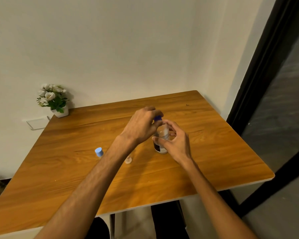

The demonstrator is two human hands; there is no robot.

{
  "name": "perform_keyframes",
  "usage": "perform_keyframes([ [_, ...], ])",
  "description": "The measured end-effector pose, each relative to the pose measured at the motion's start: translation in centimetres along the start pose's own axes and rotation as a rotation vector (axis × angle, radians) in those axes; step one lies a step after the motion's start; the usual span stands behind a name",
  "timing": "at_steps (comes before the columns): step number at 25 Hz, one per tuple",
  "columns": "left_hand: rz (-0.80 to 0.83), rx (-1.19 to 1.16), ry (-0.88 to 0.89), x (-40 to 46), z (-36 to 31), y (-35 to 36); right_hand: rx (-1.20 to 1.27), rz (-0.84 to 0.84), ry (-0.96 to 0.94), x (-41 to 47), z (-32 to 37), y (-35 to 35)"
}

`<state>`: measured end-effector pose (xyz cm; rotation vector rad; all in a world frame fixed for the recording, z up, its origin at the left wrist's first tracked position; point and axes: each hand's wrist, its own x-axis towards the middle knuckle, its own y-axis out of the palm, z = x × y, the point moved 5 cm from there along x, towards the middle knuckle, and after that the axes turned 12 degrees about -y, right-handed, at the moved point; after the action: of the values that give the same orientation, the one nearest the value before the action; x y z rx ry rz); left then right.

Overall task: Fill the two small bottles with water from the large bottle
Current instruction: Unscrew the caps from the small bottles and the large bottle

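- Wooden table (214,152) carries the large bottle (162,135), which stands upright near the middle, a little toward the right side.
- Its body is clear with a dark label low down, and a dark blue cap (158,118) sits at the top.
- Left hand (141,126) reaches over from the left, and its fingers curl round the blue cap, gripping it from above.
- Right hand (176,140) sits just beside the bottle on the right; thumb and fingers curve round its upper body, though whether they press on it or only hover close I cannot tell.
- One small bottle (99,152), with a light blue cap, stands to the left of the left forearm, which hides its lower part.
- A pale round small thing (128,160) shows just right of that forearm; it is mostly hidden, so what it is stays unclear.
- A potted plant (53,99) with white flowers sits at the far left corner, against the wall (110,49).
- A white wall plate (37,122) is fixed below the plant.
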<state>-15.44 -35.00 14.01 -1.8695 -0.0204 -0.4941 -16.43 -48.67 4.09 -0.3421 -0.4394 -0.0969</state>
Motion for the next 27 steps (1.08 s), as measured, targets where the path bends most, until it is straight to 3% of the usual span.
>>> perform_keyframes([
  [3,-0.224,-0.303,-0.146,-0.1,-0.4,0.1,-0.007,-0.077,0.016,-1.0,-0.7,-2.4],
  [5,-0.28,-0.463,-0.275,-0.9,-0.1,1.5,-0.026,-0.113,0.023,-1.6,-1.3,-4.0],
  [10,0.032,-0.363,-0.518,-4.1,1.5,9.8,-0.063,-0.131,-0.002,-2.8,-1.9,-5.7],
  [15,0.13,-0.324,-0.501,-5.7,1.3,12.9,-0.124,-0.107,-0.009,-3.3,-1.6,-5.8],
  [17,0.129,-0.34,-0.493,-6.1,1.1,12.7,-0.156,-0.193,-0.067,-4.2,-0.6,-6.2],
  [19,0.069,-0.351,-0.489,-7.2,0.9,11.4,-0.182,-0.348,-0.213,-5.6,1.2,-6.5],
  [21,-0.127,-0.368,-0.421,-9.0,1.1,8.9,-0.141,-0.435,-0.332,-7.0,2.6,-5.8],
  [23,-0.374,-0.332,-0.372,-11.3,2.3,5.8,-0.018,-0.358,-0.324,-7.7,3.1,-3.4],
  [25,-0.518,-0.224,-0.394,-12.8,4.4,3.2,0.04,-0.175,-0.206,-7.7,3.3,0.3],
  [27,-0.424,-0.136,-0.453,-13.1,6.8,2.0,-0.027,0.063,-0.093,-7.1,3.2,4.8],
])
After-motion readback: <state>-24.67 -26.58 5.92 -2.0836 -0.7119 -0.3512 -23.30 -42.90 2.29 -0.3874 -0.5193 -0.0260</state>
